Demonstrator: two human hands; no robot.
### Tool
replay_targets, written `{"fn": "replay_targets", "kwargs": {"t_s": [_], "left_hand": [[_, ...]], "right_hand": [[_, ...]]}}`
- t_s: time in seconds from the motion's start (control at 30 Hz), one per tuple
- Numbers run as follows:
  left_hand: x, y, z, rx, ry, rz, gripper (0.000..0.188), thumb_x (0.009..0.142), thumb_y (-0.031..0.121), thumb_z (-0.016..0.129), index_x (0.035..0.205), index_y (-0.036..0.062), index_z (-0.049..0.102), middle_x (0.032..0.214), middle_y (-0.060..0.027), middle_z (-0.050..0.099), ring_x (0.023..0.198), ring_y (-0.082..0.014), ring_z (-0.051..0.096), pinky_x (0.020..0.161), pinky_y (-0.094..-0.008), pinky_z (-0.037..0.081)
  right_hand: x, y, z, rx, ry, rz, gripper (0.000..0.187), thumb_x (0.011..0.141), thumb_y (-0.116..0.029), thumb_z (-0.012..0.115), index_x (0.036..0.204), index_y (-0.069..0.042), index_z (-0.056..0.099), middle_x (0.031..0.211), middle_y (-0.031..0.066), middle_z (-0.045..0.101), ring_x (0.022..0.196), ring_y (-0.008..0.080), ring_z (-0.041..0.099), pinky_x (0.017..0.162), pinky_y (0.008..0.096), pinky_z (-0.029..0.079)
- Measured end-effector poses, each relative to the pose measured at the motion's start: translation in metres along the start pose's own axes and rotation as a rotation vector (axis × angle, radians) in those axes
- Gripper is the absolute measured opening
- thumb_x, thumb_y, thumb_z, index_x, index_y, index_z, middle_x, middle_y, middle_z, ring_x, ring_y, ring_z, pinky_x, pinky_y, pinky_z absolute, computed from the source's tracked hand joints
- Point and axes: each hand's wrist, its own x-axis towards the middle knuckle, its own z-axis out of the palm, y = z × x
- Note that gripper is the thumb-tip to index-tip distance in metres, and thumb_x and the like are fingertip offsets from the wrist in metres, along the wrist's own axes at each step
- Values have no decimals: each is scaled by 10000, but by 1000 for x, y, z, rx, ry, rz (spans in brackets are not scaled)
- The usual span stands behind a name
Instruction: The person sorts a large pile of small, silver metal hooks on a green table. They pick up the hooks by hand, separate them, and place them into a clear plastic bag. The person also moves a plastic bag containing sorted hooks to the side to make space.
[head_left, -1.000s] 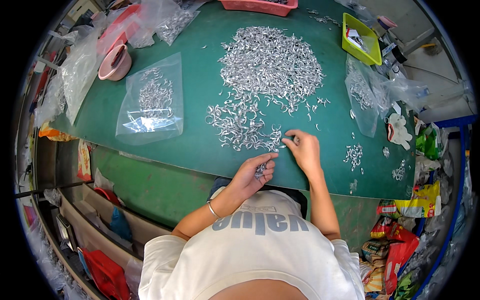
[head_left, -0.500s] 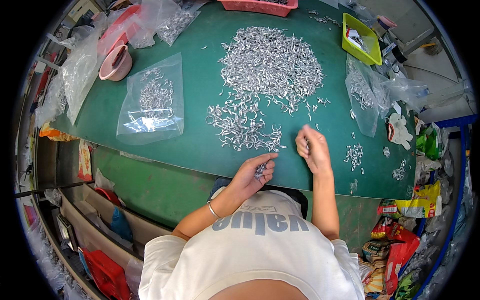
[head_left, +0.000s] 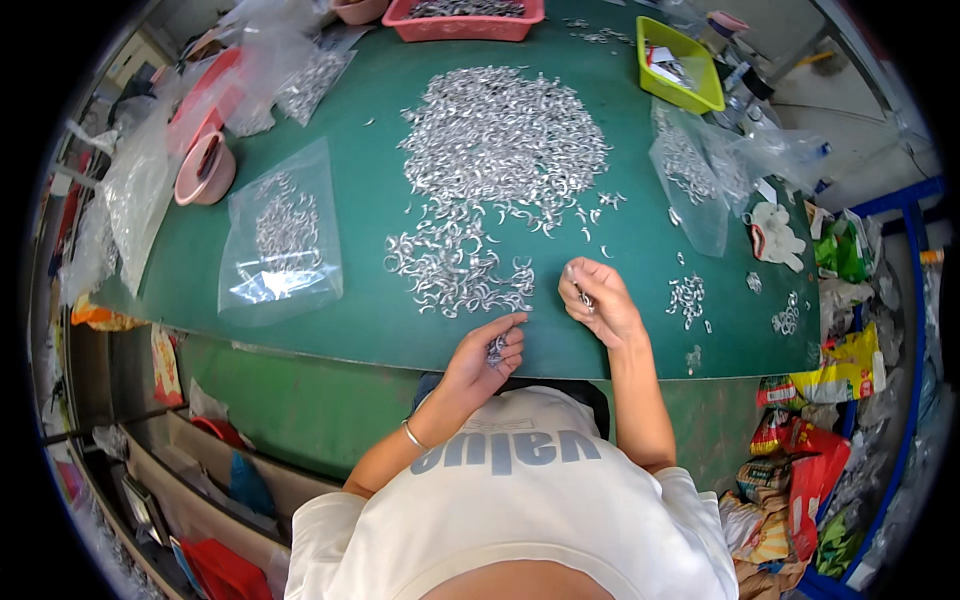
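Note:
My left hand (head_left: 487, 352) is curled at the table's near edge, with several small curved silver metal pieces (head_left: 496, 347) lying in its bent fingers. To its right, my right hand (head_left: 606, 305) is closed just above the green tabletop. Silver metal pieces (head_left: 586, 298) show between its thumb and fingers; how many it holds is hidden. A loose group of the same curved pieces (head_left: 455, 272) lies just beyond my left hand. Behind that group spreads a large heap of curved pieces (head_left: 505, 135).
At left lie a clear bag of pieces (head_left: 285, 235) and a pink bowl (head_left: 206, 172). A pink tray (head_left: 465, 28) and a yellow-green basket (head_left: 682, 90) stand at the back. Toward the right are another clear bag (head_left: 700, 200), a white glove (head_left: 775, 238) and small clusters of pieces (head_left: 687, 300).
The whole view has shifted, so the table's things sit farther left. My right hand, blurred before, is now sharp, with metal pieces showing between its fingers. My left hand keeps its curled shape.

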Motion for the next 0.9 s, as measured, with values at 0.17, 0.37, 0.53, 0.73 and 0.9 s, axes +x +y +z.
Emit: {"fn": "replay_targets", "kwargs": {"t_s": [0.17,0.37,0.53,0.73,0.9], "left_hand": [[3,-1,1,-1,9,-15,175,902,93,500,1046,-7,507,693,10,405,585,-71,357,508,-206,329],[2,1,3,-2,55,0,174,896,90,508,1047,5,505,698,3,422,577,-78,364,501,-211,329],[2,0,2,-4,76,6,170,895,80,507,1047,4,500,695,-2,421,575,-81,366,501,-211,333],[1,-2,4,-3,29,6,171,896,86,505,1052,15,498,691,0,412,577,-83,369,504,-215,334],[1,2,1,-19,52,24,141,900,92,501,1024,26,510,668,11,394,572,-83,360,503,-216,326]], "right_hand": [[-5,-8,0,642,-41,-200,259,930,-137,429,1124,30,471,1132,191,492,931,203,490,709,291,462],[-18,-27,-23,1081,262,-81,323,941,-94,299,1199,77,390,1185,226,440,1113,325,444,956,415,405],[-17,-96,-65,1030,366,-286,435,893,-91,354,1275,92,258,1275,283,338,1208,394,355,1033,480,331],[9,-152,-117,704,391,-777,739,792,-82,476,1362,65,29,1460,251,-51,1366,374,-55,1107,524,103],[-10,-118,-90,386,506,-630,593,801,-36,495,1328,62,240,1398,226,231,1284,357,265,1044,447,306]]}}
